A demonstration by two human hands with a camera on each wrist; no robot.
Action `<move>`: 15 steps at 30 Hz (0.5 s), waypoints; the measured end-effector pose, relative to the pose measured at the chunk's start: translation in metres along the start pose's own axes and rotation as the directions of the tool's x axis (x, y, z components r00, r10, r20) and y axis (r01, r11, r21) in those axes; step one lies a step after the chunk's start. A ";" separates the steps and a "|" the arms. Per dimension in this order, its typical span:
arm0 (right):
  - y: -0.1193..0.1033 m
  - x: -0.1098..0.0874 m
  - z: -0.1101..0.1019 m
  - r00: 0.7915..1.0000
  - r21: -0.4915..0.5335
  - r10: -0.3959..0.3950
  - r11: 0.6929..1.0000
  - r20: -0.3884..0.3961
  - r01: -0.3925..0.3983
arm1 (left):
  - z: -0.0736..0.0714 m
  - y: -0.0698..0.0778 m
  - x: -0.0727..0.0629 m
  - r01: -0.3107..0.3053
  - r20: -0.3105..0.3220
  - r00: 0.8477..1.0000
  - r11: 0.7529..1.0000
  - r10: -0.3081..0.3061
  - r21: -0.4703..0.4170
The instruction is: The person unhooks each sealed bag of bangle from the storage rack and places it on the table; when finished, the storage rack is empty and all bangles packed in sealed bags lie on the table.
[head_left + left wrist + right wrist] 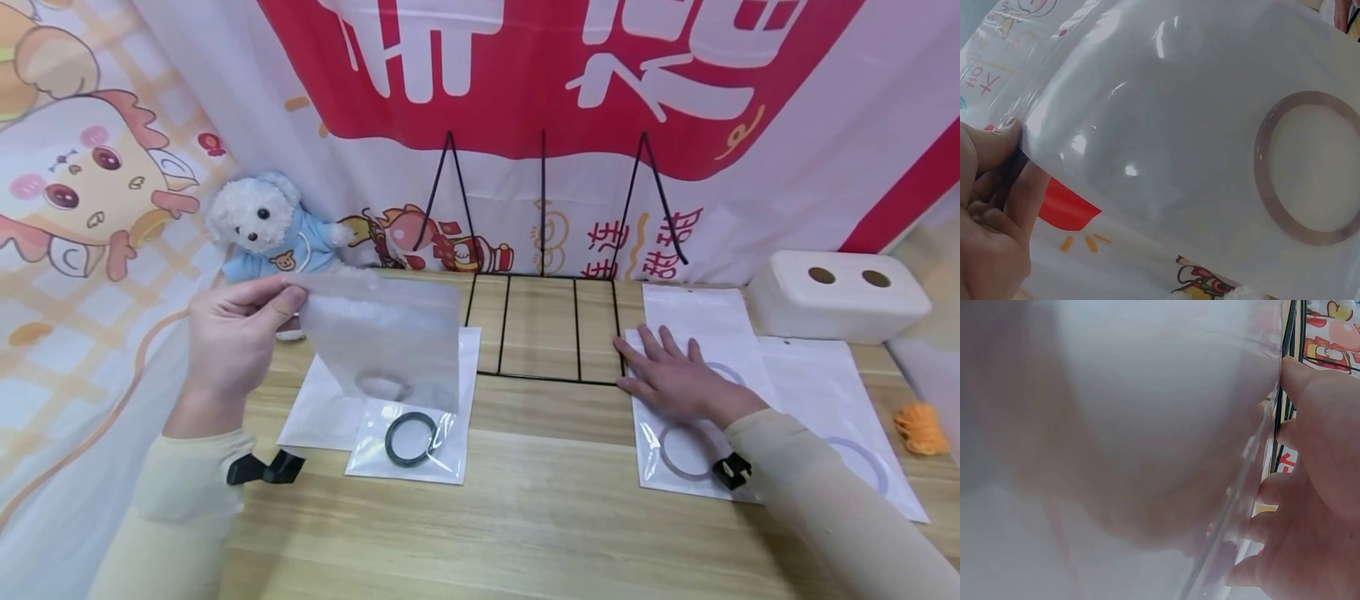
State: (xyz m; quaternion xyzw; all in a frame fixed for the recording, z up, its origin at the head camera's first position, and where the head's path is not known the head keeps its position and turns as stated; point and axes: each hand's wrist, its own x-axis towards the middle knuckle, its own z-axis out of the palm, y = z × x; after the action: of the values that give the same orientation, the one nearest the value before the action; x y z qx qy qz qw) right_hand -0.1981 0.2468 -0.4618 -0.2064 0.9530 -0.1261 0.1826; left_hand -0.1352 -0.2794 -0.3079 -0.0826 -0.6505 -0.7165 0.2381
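My left hand (228, 346) pinches the edge of a white-backed clear plastic bag (397, 325) between thumb and fingers, holding it raised and tilted over the left side of the table. A pale brownish bangle (1262, 162) shows inside that bag in the left wrist view. Lower down, a dark green bangle (390, 442) lies in another bag (448, 467) on the table. On the right, my right hand (678, 379) rests with fingers spread on a bag (690, 312) that has a pale purple bangle (664, 450) in it.
A black wire rack (577, 329) stands at the back centre. More bags lie on both sides, one (810, 375) at right with a bangle. Around them are a white plush dog (255, 221), a white box with two holes (840, 296) and an orange bundle (921, 429).
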 end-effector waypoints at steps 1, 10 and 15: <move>0.000 0.000 0.000 1.000 0.000 -0.001 1.000 -0.002 0.001 | -0.002 -0.001 0.000 -0.011 -0.001 1.000 1.000 0.011 0.002; 0.001 0.000 0.000 1.000 -0.008 -0.003 1.000 -0.002 0.003 | -0.015 -0.013 0.000 -0.070 0.040 0.996 0.991 0.074 -0.110; 0.000 0.000 0.001 1.000 -0.012 -0.002 1.000 -0.002 0.002 | -0.017 -0.020 0.002 -0.036 0.034 0.999 0.999 0.037 -0.013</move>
State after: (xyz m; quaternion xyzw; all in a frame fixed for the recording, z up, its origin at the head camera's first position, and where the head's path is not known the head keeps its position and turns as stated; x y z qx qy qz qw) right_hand -0.1977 0.2467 -0.4623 -0.2081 0.9537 -0.1209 0.1801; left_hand -0.1432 -0.2955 -0.3274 -0.1081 -0.6484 -0.7145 0.2394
